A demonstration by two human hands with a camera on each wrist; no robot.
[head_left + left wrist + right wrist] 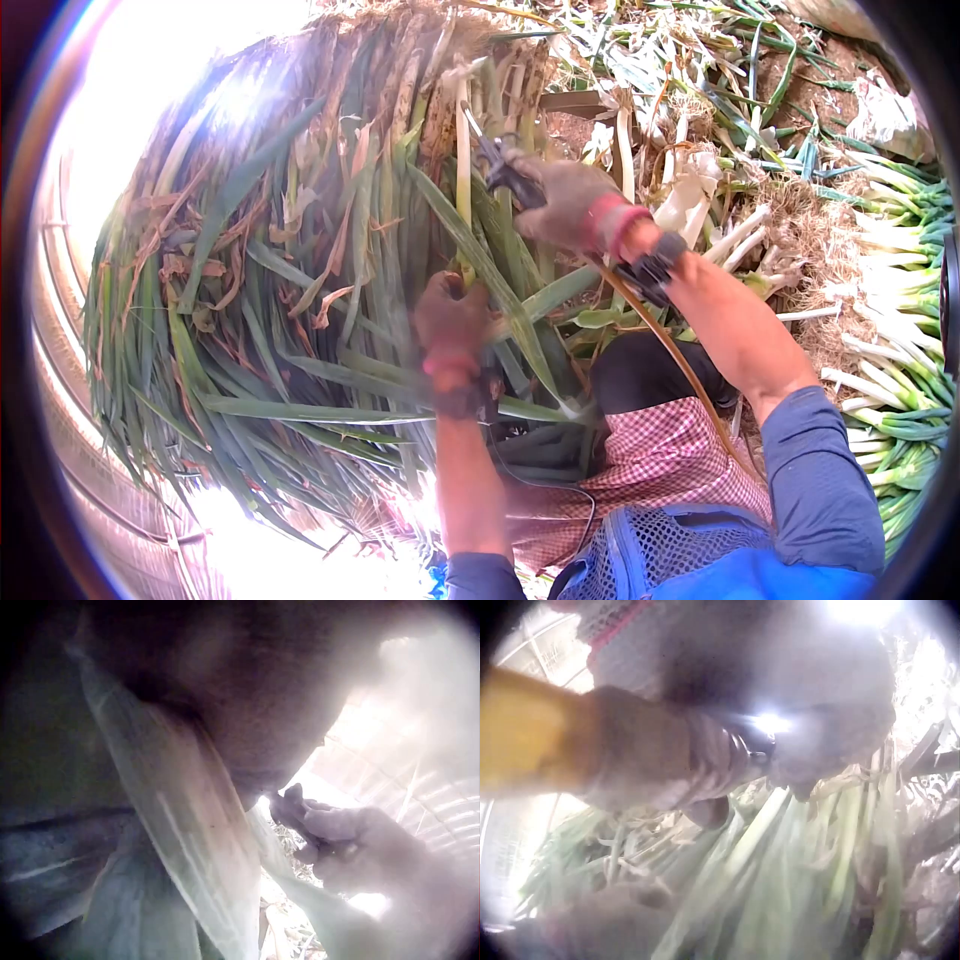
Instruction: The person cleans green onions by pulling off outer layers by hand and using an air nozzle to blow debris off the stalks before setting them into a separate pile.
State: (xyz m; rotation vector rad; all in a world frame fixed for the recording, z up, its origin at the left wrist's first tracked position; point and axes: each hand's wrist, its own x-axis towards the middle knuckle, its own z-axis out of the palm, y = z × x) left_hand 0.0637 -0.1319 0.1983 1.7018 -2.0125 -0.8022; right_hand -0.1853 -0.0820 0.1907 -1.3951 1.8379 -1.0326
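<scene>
A smooth, pale green-onion stalk (463, 170) points away over the pile, clamped in the gloved left hand (452, 318). Just right, the gloved right hand (578, 205) grips a black, slim-tipped nozzle gun (512, 178). Papery, strappy onion leaves (270, 260) heap left; glossy trimmed onions (905, 385) line the right.

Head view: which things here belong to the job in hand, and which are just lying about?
Likely in the job:
left hand, gripping a pale stalk
right hand, holding a dark tool
tan hose
heap of leafy stalks
cleaner-looking stalks at picture right

Apparently just lying about:
loose scraps
crumpled pale piece, top right
</scene>
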